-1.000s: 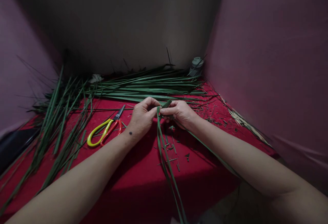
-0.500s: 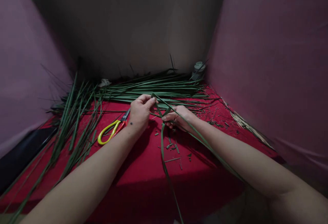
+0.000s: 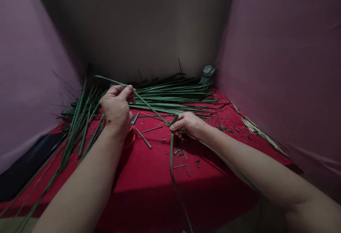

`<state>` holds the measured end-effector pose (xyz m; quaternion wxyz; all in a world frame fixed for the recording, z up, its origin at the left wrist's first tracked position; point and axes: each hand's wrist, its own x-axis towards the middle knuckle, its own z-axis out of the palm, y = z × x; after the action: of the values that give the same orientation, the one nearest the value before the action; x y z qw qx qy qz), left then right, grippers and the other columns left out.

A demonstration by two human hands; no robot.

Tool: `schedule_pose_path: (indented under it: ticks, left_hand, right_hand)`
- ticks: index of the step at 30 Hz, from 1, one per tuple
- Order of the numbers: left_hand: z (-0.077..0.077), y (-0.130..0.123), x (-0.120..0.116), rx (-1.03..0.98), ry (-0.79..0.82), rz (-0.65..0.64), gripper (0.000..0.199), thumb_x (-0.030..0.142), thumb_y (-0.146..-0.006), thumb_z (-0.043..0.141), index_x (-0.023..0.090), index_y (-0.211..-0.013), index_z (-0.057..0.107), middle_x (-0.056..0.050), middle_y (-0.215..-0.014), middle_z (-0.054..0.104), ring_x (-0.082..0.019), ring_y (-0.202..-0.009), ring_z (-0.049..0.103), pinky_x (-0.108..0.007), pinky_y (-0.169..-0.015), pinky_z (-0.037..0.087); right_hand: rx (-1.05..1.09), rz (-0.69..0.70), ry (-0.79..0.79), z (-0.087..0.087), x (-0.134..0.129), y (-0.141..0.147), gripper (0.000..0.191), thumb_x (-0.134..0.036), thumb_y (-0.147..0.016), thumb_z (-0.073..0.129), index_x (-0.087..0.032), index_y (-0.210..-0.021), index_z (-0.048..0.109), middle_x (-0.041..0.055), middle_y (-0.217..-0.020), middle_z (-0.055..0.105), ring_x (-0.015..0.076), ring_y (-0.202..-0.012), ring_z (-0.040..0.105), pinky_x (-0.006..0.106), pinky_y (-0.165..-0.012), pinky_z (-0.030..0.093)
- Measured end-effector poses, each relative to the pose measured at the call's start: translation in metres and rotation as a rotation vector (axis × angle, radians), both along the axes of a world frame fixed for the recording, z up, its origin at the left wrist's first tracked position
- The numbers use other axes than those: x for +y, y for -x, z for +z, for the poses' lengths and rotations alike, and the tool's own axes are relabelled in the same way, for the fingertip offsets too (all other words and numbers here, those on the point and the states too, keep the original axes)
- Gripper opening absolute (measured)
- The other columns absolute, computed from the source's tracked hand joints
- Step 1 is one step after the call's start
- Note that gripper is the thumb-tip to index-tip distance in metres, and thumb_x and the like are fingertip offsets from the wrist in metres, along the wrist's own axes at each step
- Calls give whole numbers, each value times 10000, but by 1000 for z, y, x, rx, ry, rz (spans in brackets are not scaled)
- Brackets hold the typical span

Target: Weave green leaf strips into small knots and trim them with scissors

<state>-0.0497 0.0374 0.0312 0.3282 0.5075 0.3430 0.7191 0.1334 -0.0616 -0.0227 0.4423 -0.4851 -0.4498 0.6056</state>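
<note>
Between thumb and fingers, my left hand [image 3: 117, 103] grips a green leaf strip [image 3: 150, 107], which stretches taut down to my right hand. My right hand [image 3: 190, 124] is closed on the folded crossing of leaf strips [image 3: 174, 120], just above the red cloth. One strip end [image 3: 172, 158] hangs from the crossing toward me, and another runs back along my right forearm. Beyond my left hand the held strip's free end points to the back left. Scissors [image 3: 130, 137] lie beneath my left wrist, mostly covered; only a red handle and part of the blades show.
Long green leaves [image 3: 170, 94] are heaped along the back, with more [image 3: 77, 119] at the left. A lidded pale container [image 3: 207, 74] stands at the back right. Pale thin sticks [image 3: 262, 137] lie at the right edge. Leaf scraps [image 3: 183, 153] dot the red cloth [image 3: 149, 176].
My left hand has moved left and slightly up, drawing a strip out straight from the crossing. The scissors' yellow handle is now covered by my forearm. My right hand has stayed nearly still.
</note>
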Motion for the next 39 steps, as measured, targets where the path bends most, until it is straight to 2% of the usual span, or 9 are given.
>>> schedule_pose_path:
  ticks: [3, 5, 8, 10, 15, 18, 24, 30, 39]
  left_hand:
    - [0, 12, 7, 203, -44, 213, 117, 269, -673, 638, 177, -675, 566, 12, -623, 575, -113, -547, 538, -229, -502, 414]
    - [-5, 18, 11, 488, -12, 306, 95, 243, -646, 657, 177, -675, 595, -9, -617, 584, -173, -635, 585, -279, -596, 443]
    - [-14, 23, 14, 1061, 86, 358, 89, 238, -681, 623, 178, -746, 634, -87, -739, 657, -275, -801, 626, -369, -715, 453]
    - [-17, 21, 11, 1213, 2, 322, 136, 208, -750, 538, 181, -827, 646, -107, -866, 676, -271, -870, 625, -375, -760, 457]
    - [-24, 8, 0, 1203, -384, -74, 268, 130, -750, 541, 208, -983, 648, -51, -956, 631, -192, -910, 568, -325, -811, 471]
    - [-34, -3, -1, 1267, -544, -131, 288, 137, -756, 592, 211, -1028, 651, -74, -997, 586, -203, -947, 507, -359, -830, 463]
    - [-41, -12, 3, 1288, -681, -20, 150, 223, -842, 540, 239, -800, 683, -51, -936, 599, -194, -889, 473, -332, -754, 451]
    - [-12, 12, 2, 1264, -614, 206, 194, 236, -856, 491, 243, -765, 662, -54, -968, 634, -243, -978, 482, -413, -868, 364]
    - [19, 40, -27, 1291, -541, 458, 248, 303, -902, 408, 258, -949, 647, -22, -988, 610, -231, -1024, 546, -417, -869, 335]
  right_hand:
    - [5, 15, 13, 0, -1, 0, 127, -133, -537, 696, -120, -579, 576, 7, -445, 573, 100, -344, 491, 225, -371, 384]
    - [24, 29, 11, -1, -1, 0, 127, -123, -526, 692, -118, -569, 573, 6, -442, 568, 100, -343, 490, 225, -368, 393]
    - [54, 13, 10, -1, 1, 1, 130, -112, -518, 686, -116, -552, 561, 8, -434, 559, 97, -342, 485, 217, -348, 385]
    - [69, -21, 39, 0, 2, 0, 141, -91, -523, 673, -121, -537, 536, 12, -428, 556, 100, -341, 487, 210, -336, 377]
    - [114, -63, 65, 4, 2, -1, 183, -34, -555, 636, -133, -508, 489, 25, -425, 550, 103, -353, 498, 205, -336, 384]
    - [132, -45, 57, 4, 2, -2, 179, -33, -557, 644, -125, -514, 497, 27, -428, 547, 101, -350, 491, 209, -340, 380]
    - [135, 4, 20, 1, 3, -4, 157, -82, -547, 664, -119, -526, 513, 23, -434, 550, 93, -350, 485, 204, -341, 362]
    - [103, -18, 13, 1, 5, -9, 162, -121, -525, 683, -126, -524, 521, 18, -420, 556, 95, -331, 479, 204, -328, 351]
    - [231, -274, -65, 9, 10, -16, 167, -97, -503, 684, -134, -525, 524, 3, -457, 575, 97, -377, 510, 220, -378, 423]
